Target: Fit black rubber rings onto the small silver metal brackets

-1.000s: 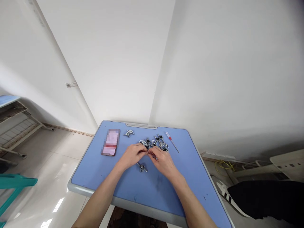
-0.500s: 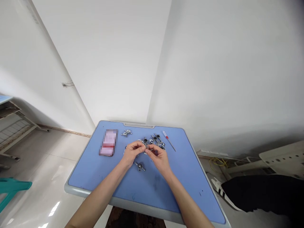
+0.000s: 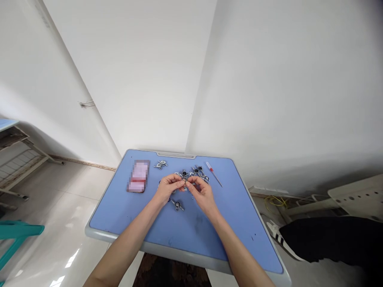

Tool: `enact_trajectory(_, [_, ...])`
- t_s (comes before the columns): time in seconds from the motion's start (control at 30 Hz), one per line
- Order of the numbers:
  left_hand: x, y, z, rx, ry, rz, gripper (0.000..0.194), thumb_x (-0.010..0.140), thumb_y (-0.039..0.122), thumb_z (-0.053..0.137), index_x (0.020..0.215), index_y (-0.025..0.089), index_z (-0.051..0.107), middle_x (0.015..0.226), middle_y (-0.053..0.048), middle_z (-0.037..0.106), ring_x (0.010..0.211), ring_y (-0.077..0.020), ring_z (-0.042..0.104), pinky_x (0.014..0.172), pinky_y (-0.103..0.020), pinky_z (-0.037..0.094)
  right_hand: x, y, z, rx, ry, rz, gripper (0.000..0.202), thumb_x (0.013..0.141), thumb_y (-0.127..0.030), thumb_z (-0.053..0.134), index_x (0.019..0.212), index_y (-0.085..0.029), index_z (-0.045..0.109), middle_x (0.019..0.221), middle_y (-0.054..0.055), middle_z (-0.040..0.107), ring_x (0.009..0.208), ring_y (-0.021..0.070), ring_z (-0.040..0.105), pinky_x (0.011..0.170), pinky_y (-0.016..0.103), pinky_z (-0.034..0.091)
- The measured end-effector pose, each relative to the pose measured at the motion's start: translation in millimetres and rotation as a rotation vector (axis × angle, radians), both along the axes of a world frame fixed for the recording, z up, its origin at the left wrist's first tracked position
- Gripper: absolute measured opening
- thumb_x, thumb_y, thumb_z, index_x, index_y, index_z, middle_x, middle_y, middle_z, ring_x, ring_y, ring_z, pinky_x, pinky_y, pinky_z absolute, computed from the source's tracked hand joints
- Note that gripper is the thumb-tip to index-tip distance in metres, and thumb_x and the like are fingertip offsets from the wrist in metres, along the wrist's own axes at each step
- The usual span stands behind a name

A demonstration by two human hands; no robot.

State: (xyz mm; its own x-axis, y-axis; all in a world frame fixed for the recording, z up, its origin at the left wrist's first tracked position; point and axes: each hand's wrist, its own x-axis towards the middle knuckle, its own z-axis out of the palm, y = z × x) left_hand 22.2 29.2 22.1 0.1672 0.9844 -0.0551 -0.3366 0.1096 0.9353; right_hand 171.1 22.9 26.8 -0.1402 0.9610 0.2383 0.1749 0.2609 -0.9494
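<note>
Above the middle of the blue desk (image 3: 191,223), my left hand (image 3: 168,188) and my right hand (image 3: 202,194) meet fingertip to fingertip. Both are closed in a pinch on a small metal part (image 3: 185,181), mostly covered by the fingers. Behind and around them lies a pile of small metal fittings with dark round centres (image 3: 198,170). One similar fitting (image 3: 177,205) lies alone, nearer to me, below the left hand. Another small group of silvery fittings (image 3: 160,164) rests farther back on the left.
A phone (image 3: 138,176), blurred out, lies on the desk's left side. To the right of the pile is a screwdriver (image 3: 214,174) with a clear and red handle. A teal stool (image 3: 20,235) stands at left; a person's black-clothed leg (image 3: 326,239) and shoe are at right.
The pinched fingers have shifted slightly, and more of the small metal part shows between them. The whole view has moved a little; the things on the desk lie as before.
</note>
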Motion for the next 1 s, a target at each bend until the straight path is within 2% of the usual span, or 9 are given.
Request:
enact_trajectory(0.13, [-3.5, -0.2, 3.2, 0.071, 0.039, 0.027, 0.03, 0.058, 0.038, 0.081, 0.068, 0.015, 0.065, 0.063, 0.002, 0.061, 0.054, -0.0069, 0.049, 0.051, -0.02, 0.034, 1.9, 0.2, 3.1, 0.03, -0.066, -0.028, 0.023, 0.085, -0.042, 0.052, 0.081, -0.019, 0.057, 0.071, 0.0, 0.054, 0.06, 0.0121, 0.048, 0.058, 0.024, 0.041])
enact_trajectory(0.2, [-9.9, 0.4, 7.4, 0.117, 0.086, -0.032, 0.03, 0.063, 0.038, 0.078, 0.081, 0.016, 0.07, 0.071, 0.0, 0.064, 0.062, -0.0094, 0.052, 0.057, -0.021, 0.038, 6.9, -2.8, 8.7, 0.087, -0.136, -0.02, 0.02, 0.087, -0.038, 0.051, 0.079, -0.02, 0.056, 0.071, 0.0, 0.054, 0.061, 0.0125, 0.047, 0.058, 0.025, 0.041])
enact_trajectory(0.27, [-18.9, 2.3, 11.5, 0.166, 0.127, 0.015, 0.031, 0.068, 0.037, 0.075, 0.091, 0.018, 0.071, 0.079, -0.001, 0.065, 0.07, -0.0111, 0.054, 0.063, -0.023, 0.04, 13.3, -9.3, 13.3, 0.176, -0.205, 0.055, 0.018, 0.088, -0.034, 0.052, 0.077, -0.02, 0.057, 0.076, 0.002, 0.057, 0.068, 0.0142, 0.051, 0.062, 0.026, 0.042])
enact_trajectory(0.33, [-28.2, 5.6, 13.8, 0.178, 0.161, 0.127, 0.028, 0.07, 0.036, 0.072, 0.09, 0.017, 0.071, 0.076, -0.001, 0.063, 0.065, -0.0096, 0.05, 0.06, -0.022, 0.039, 19.0, -19.3, 13.7, 0.217, -0.262, 0.17, 0.016, 0.089, -0.03, 0.052, 0.08, -0.02, 0.06, 0.082, 0.004, 0.059, 0.075, 0.0156, 0.054, 0.066, 0.027, 0.043])
enact_trajectory(0.4, [-35.2, 9.1, 13.8, 0.171, 0.141, 0.189, 0.026, 0.071, 0.036, 0.071, 0.087, 0.016, 0.071, 0.069, 0.001, 0.059, 0.057, -0.0072, 0.044, 0.055, -0.021, 0.035, 22.6, -31.5, 9.1, 0.213, -0.314, 0.296, 0.017, 0.09, -0.029, 0.051, 0.079, -0.02, 0.061, 0.08, 0.005, 0.059, 0.073, 0.0154, 0.054, 0.065, 0.027, 0.043])
enact_trajectory(0.5, [-38.6, 12.3, 11.6, 0.141, 0.09, 0.167, 0.025, 0.071, 0.035, 0.071, 0.086, 0.015, 0.071, 0.068, 0.001, 0.057, 0.054, -0.0057, 0.041, 0.052, -0.02, 0.032, 23.5, -47.4, -1.7, 0.178, -0.369, 0.363, 0.015, 0.091, -0.025, 0.05, 0.082, -0.02, 0.061, 0.082, 0.005, 0.06, 0.071, 0.0145, 0.055, 0.062, 0.026, 0.042])
enact_trajectory(0.67, [-34.6, 12.3, 9.0, 0.144, 0.124, 0.084, 0.025, 0.07, 0.035, 0.071, 0.085, 0.014, 0.071, 0.065, 0.001, 0.056, 0.055, -0.006, 0.042, 0.054, -0.02, 0.033, 19.2, -54.3, -9.4, 0.152, -0.429, 0.366, 0.013, 0.09, -0.021, 0.05, 0.084, -0.021, 0.061, 0.085, 0.004, 0.061, 0.071, 0.0135, 0.055, 0.061, 0.025, 0.042])
enact_trajectory(1.0, [-35.0, 15.1, 5.2, 0.136, 0.128, 0.067, 0.025, 0.07, 0.034, 0.071, 0.085, 0.014, 0.071, 0.066, 0.001, 0.057, 0.055, -0.0061, 0.042, 0.053, -0.02, 0.031, 17.9, -50.1, -7.2, 0.099, -0.491, 0.319, 0.015, 0.09, -0.021, 0.048, 0.081, -0.019, 0.061, 0.083, 0.004, 0.061, 0.068, 0.0131, 0.054, 0.06, 0.025, 0.042])
